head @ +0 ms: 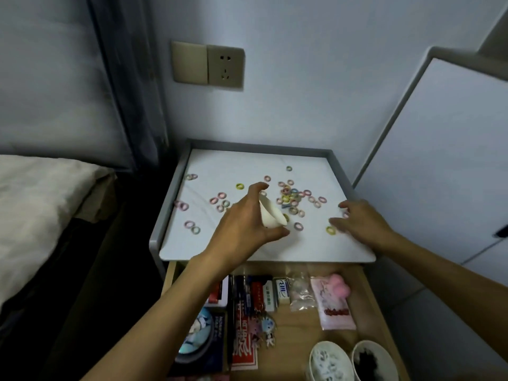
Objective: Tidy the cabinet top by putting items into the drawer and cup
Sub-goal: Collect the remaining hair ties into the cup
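Observation:
Many small coloured hair ties (291, 196) lie scattered over the white cabinet top (247, 166). My left hand (247, 218) grips a white paper cup (270, 214), tipped on its side over the middle of the top with its mouth toward the ties. My right hand (360, 221) hovers over the right side with fingers curled and spread, its fingertips next to a yellow tie (331, 230) and a pink one. Below, the wooden drawer (371, 292) stands pulled out, holding packets, small boxes and keychains.
Two paper cups (330, 361) sit in the drawer's front right corner, one with dark contents. A bed (41, 204) stands to the left, a wall socket (225, 67) behind, and a white cupboard door (445, 160) to the right. The cabinet top has a raised grey rim.

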